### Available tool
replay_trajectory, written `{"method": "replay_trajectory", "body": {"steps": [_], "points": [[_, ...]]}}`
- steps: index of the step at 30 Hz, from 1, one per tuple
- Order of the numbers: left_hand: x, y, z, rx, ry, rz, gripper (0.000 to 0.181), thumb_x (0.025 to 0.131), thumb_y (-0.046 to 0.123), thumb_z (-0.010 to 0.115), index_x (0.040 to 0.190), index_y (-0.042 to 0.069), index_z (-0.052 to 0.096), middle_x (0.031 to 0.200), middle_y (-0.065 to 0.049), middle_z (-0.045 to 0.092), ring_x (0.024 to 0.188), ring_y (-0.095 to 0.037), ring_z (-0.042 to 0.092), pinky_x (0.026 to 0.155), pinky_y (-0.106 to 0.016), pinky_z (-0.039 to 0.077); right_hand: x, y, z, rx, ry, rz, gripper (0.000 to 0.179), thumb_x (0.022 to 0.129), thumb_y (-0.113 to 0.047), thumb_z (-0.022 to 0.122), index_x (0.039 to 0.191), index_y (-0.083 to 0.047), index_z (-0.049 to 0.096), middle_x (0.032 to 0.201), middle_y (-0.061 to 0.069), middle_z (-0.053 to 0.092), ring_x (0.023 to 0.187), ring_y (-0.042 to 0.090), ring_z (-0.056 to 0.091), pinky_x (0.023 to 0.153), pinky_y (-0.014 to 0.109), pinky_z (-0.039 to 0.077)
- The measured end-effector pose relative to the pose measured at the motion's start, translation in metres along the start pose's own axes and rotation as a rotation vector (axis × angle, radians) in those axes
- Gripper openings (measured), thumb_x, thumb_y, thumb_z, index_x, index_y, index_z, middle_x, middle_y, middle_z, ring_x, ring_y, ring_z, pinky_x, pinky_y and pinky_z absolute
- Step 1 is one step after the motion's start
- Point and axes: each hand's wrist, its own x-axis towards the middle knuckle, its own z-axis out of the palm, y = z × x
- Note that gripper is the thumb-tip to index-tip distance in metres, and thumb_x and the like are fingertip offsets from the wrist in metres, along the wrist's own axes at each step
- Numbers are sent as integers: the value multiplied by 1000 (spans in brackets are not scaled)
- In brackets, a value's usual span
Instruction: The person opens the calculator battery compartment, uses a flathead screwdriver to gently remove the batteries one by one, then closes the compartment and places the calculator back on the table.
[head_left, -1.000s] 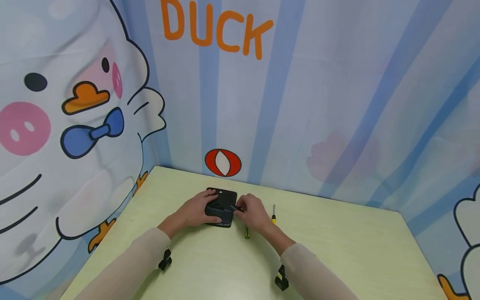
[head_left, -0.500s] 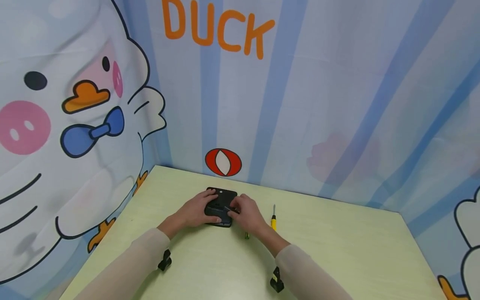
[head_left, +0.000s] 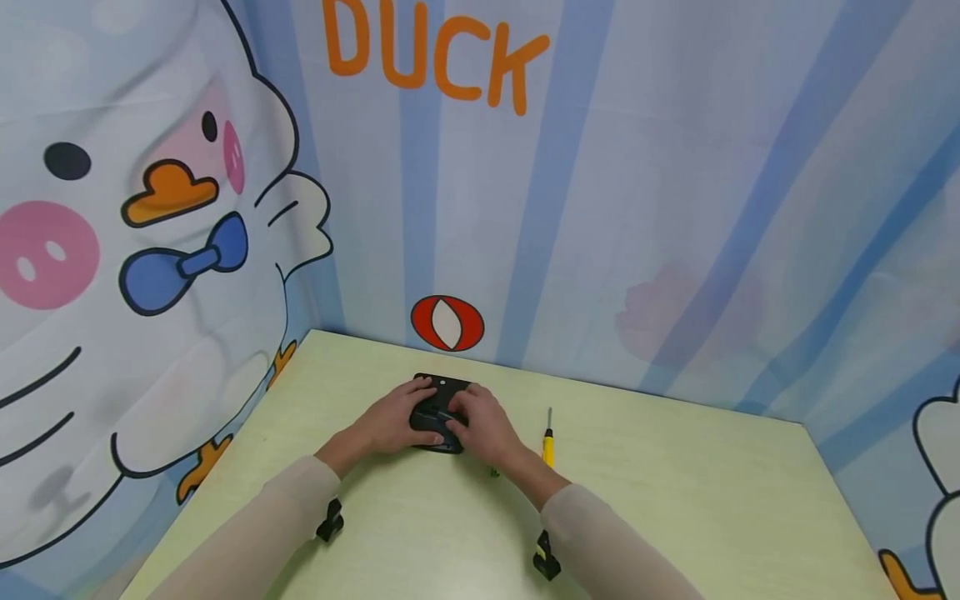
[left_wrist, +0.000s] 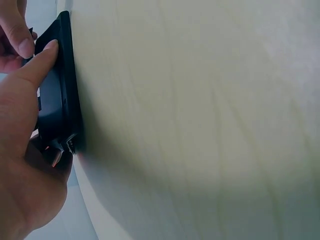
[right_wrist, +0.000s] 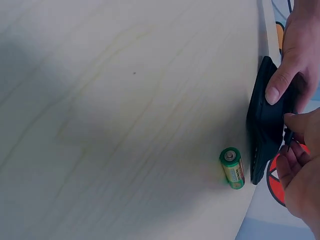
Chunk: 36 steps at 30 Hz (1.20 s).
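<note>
A flat black device (head_left: 452, 387), dark and roughly rectangular with a small pale spot near its far edge, lies on the table. My left hand (head_left: 393, 417) holds it from the left, the thumb stretched along its near part and the fingers over its far left side. Over the device's right half, my right hand (head_left: 483, 425) pinches a small thin black piece (right_wrist: 288, 136) between thumb and fingers, right at the device's surface. Just right of the device stands a green battery (right_wrist: 233, 169), mostly hidden by the right hand in the head view.
A yellow-handled screwdriver (head_left: 548, 446) lies right of my right forearm, its tip pointing away from me. The pale table (head_left: 675, 492) ends at a duck-printed curtain (head_left: 585, 208) behind and at the left.
My right hand has moved left with the small black piece, from the device's right edge to over its surface. The left hand stays on the device.
</note>
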Motion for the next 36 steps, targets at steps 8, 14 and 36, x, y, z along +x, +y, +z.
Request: {"method": "replay_trajectory", "body": {"steps": [8,14,36], "points": [[4,-1,3,9,2,24,94,91,56,80,159,1,45,167,-19,37,152,-41,38,120,-55,38,4,-4,3,-64,7,-47,14,97,-15,80,106,-8,71,106,6,61,104,25,60,99,41,56],[1,0,2,11,20,13,93,90,54,82,157,0,47,166,-21,38,151,-43,39,119,-57,39,9,-5,9,-65,5,-51,14,97,-14,80,106,-7,72,109,8,62,107,25,61,100,41,55],[1,-2,4,-14,21,27,87,90,47,83,156,1,49,167,-22,36,153,-43,36,120,-57,38,17,-12,19,-72,9,-47,13,99,-15,78,109,-8,73,114,7,63,120,28,60,108,43,52]]}}
